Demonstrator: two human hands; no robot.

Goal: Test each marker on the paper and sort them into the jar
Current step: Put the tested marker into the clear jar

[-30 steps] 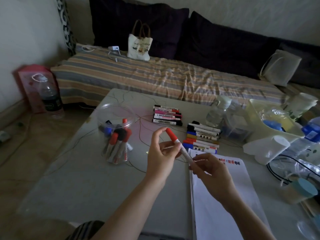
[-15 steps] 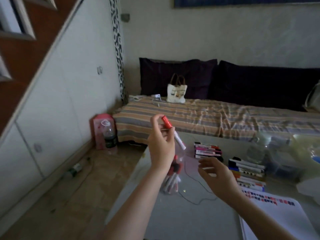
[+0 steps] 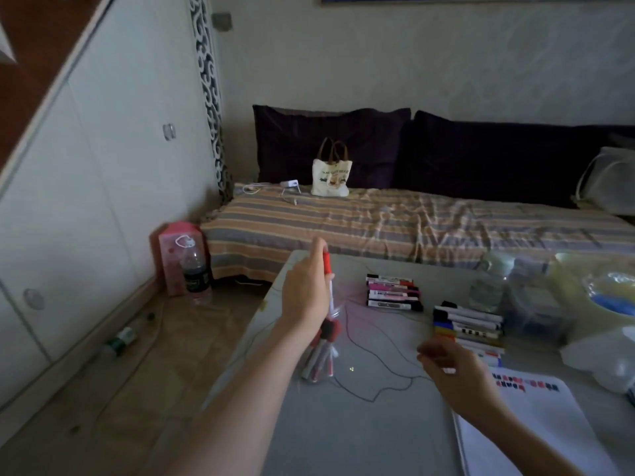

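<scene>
Dim table (image 3: 360, 424); left hand (image 3: 304, 297) grips 1 red marker (image 3: 327, 269) above the half-hidden jar (image 3: 323, 355); right hand (image 3: 453, 369) blurred, loosely curled, holding nothing.

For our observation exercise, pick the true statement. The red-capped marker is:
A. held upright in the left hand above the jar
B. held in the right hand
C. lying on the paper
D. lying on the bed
A: the left hand grips the red-capped marker upright, cap up, over the jar; the right hand holds nothing.
</scene>
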